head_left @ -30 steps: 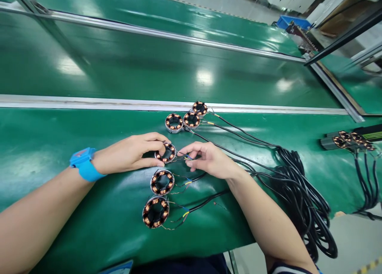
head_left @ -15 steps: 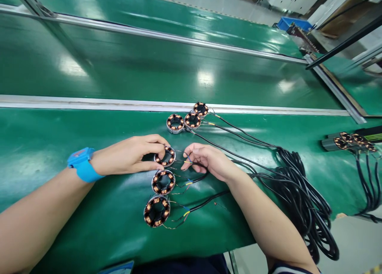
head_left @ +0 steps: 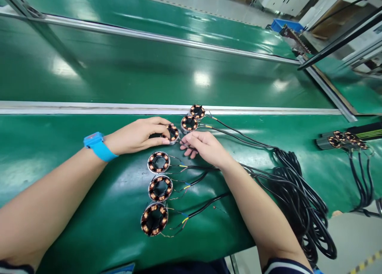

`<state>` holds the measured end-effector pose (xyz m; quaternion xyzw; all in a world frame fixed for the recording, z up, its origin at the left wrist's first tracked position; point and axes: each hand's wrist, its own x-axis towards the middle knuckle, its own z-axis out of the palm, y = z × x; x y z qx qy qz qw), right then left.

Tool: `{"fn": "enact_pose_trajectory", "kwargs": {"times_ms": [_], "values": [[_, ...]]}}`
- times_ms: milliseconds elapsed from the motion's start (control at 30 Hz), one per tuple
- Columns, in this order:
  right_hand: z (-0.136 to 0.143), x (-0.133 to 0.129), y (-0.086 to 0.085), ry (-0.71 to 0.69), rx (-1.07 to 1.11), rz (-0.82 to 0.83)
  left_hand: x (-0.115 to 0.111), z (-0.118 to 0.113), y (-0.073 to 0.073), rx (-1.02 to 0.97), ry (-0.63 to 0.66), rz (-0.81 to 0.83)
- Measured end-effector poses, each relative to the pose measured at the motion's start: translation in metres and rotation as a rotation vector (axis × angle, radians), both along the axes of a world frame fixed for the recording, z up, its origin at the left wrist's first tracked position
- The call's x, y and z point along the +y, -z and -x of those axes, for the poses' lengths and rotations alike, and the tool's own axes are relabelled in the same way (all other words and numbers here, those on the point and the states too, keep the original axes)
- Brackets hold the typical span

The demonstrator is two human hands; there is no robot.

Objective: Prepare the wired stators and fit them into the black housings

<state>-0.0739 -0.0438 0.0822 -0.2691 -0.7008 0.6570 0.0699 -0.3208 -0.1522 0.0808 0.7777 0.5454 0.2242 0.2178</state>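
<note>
My left hand (head_left: 141,135), with a blue band on the wrist, grips a ring-shaped motor stator (head_left: 175,133) with copper windings. Its fingers and thumb close on the stator's left side, hiding part of the ring. Just right of that ring, my right hand (head_left: 205,147) has its fingers curled together at the thin wires (head_left: 181,141); the palm hides most of them. Below my hands, a column holds a top stator (head_left: 151,162), a middle stator (head_left: 152,188) and a bottom stator (head_left: 146,220), their wires pointing right. Two more stators (head_left: 189,123) touch each other behind my right hand.
Coiled black cables (head_left: 294,186) lie to the right, past my forearm. Farther right is another group of stators (head_left: 347,138) with hanging cables. A white strip (head_left: 89,108) crosses the green bench top (head_left: 74,210), and a metal rail (head_left: 134,34) runs beyond it.
My left hand has left the top stator of the near column and moved up to grip one from the back group. My right hand has shifted up to that stator's wires.
</note>
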Motion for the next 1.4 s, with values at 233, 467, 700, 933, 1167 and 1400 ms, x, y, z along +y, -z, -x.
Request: {"fn": "enact_pose_trajectory", "kwargs": {"times_ms": [233,467,700,933,1167,1400], "values": [[0.001,-0.009,-0.008,0.178,0.041,0.409,-0.015,0.002,-0.013,0.037,0.028,0.157],[-0.001,-0.017,-0.014,0.172,0.043,0.454,-0.021,0.0,-0.024,0.137,-0.006,0.167],[0.004,-0.018,-0.009,0.161,0.006,0.536,-0.024,-0.005,-0.028,0.164,-0.045,0.183],[-0.015,-0.006,-0.014,0.146,0.099,0.146,-0.023,-0.002,-0.031,0.064,-0.015,0.063],[-0.019,0.033,-0.03,0.389,0.168,-0.747,0.036,-0.037,-0.025,0.171,-0.014,-0.183],[-0.014,0.036,-0.02,0.131,-0.04,-0.384,0.048,-0.035,-0.025,0.252,0.118,-0.068]]}}
